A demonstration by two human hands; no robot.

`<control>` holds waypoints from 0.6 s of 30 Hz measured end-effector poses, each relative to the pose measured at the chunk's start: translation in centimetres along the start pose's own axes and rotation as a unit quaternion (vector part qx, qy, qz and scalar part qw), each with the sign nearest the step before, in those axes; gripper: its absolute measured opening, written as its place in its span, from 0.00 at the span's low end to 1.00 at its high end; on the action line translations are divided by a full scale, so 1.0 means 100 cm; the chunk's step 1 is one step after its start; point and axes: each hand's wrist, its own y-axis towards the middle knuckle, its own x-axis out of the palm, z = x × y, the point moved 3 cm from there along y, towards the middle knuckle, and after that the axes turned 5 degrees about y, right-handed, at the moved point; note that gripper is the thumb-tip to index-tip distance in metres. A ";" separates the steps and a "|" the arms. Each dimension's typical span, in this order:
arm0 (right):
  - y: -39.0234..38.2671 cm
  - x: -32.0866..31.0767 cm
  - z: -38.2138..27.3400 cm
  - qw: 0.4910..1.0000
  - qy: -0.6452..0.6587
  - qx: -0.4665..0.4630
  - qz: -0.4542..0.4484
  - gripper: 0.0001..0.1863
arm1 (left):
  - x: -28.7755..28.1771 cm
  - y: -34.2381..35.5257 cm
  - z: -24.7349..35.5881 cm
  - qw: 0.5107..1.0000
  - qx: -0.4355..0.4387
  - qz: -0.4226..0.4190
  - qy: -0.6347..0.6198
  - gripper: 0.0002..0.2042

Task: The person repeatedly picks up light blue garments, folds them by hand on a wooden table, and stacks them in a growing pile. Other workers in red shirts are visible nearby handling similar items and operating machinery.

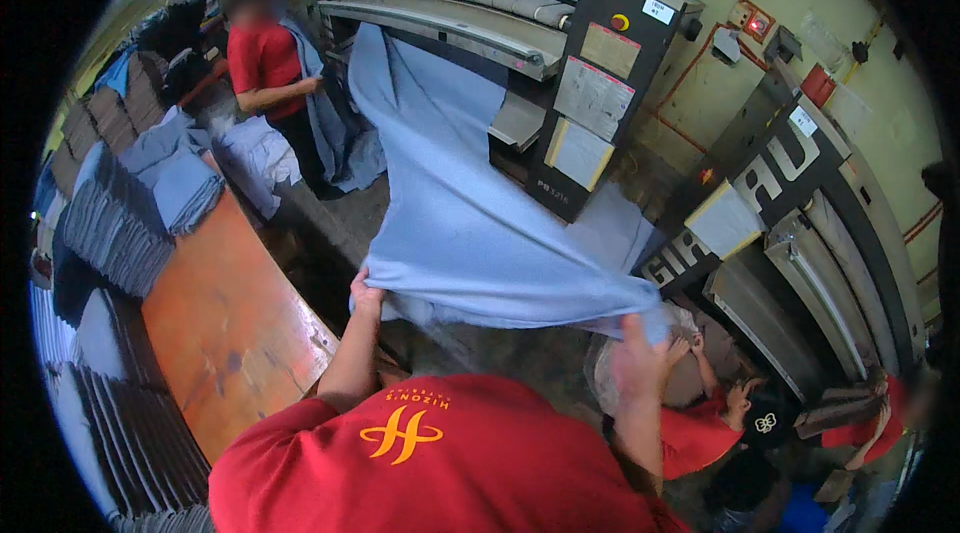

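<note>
While left grip [367, 297] pinches blue cloth [455, 218], right grip [639, 358] clasps it.

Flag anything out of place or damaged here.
A pale cloth heap beside the upper-left co-worker lies loosely crumpled, unlike the neatly folded stacks along the table. The table's orange top looks scuffed, with pale marks near its edge. The blue cloth between the left hand and right hand shows no clear damage.

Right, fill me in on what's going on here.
The person's left hand and right hand hold a blue cloth spread between them, its far part reaching toward a roller machine. Beyond the table, a co-worker holds a grey-blue cloth. Folded stacks stand along the table's left.
</note>
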 end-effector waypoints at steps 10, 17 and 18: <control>-0.003 -0.118 0.156 0.906 0.020 0.347 0.240 0.20 | 0.152 -0.127 -0.008 0.912 0.137 -0.253 0.291 0.20; -0.002 -0.015 0.194 0.861 0.213 0.454 -0.084 0.34 | 0.121 -0.244 -0.121 0.447 0.176 -0.544 0.687 0.11; 0.007 -0.006 0.188 0.865 0.219 0.447 -0.067 0.35 | 0.116 -0.253 -0.126 0.411 0.172 -0.563 0.696 0.12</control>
